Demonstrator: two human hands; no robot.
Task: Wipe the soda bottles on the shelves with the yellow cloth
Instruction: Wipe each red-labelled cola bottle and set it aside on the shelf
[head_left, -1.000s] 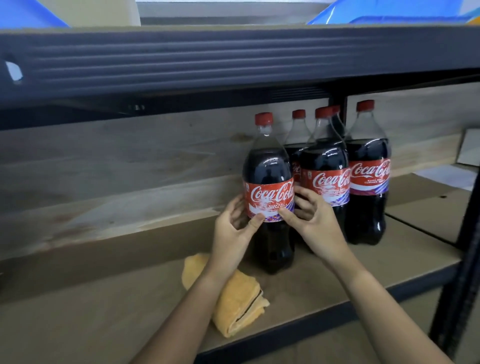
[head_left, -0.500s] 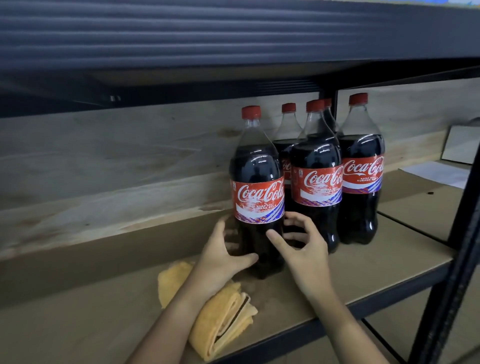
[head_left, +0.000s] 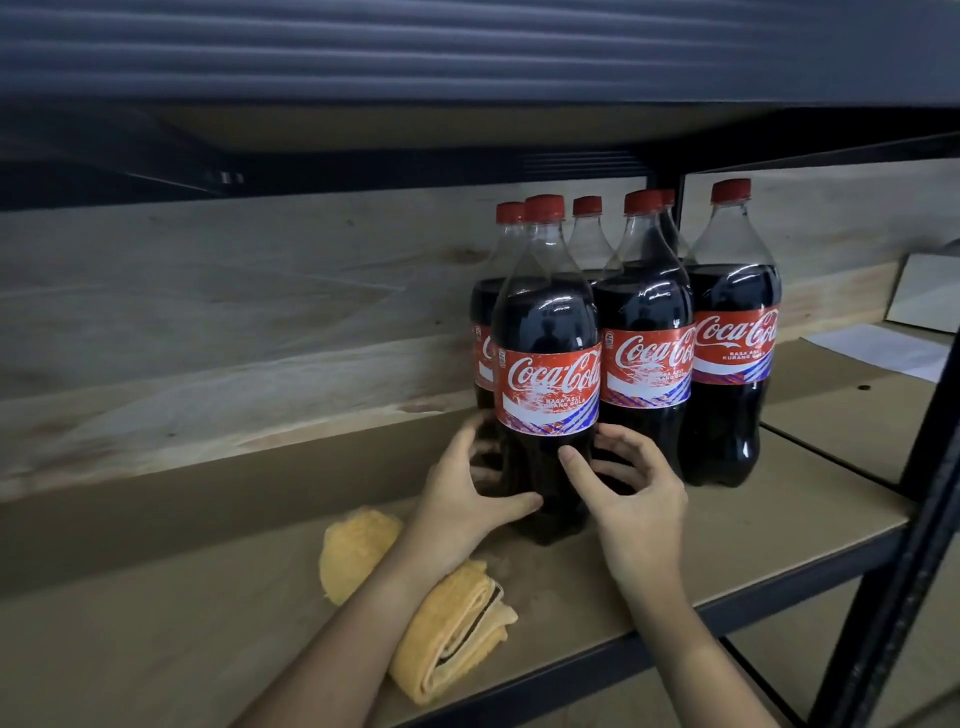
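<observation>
Both hands around the front soda bottle's base.
Left hand (head_left: 467, 499) and right hand (head_left: 631, 499) curl round the glossy, dark front bottle (head_left: 545, 364) I see upright on the board shelf (head_left: 182, 623); folded, fluffy yellow cloth (head_left: 441, 634) lies beneath my left forearm.
</observation>
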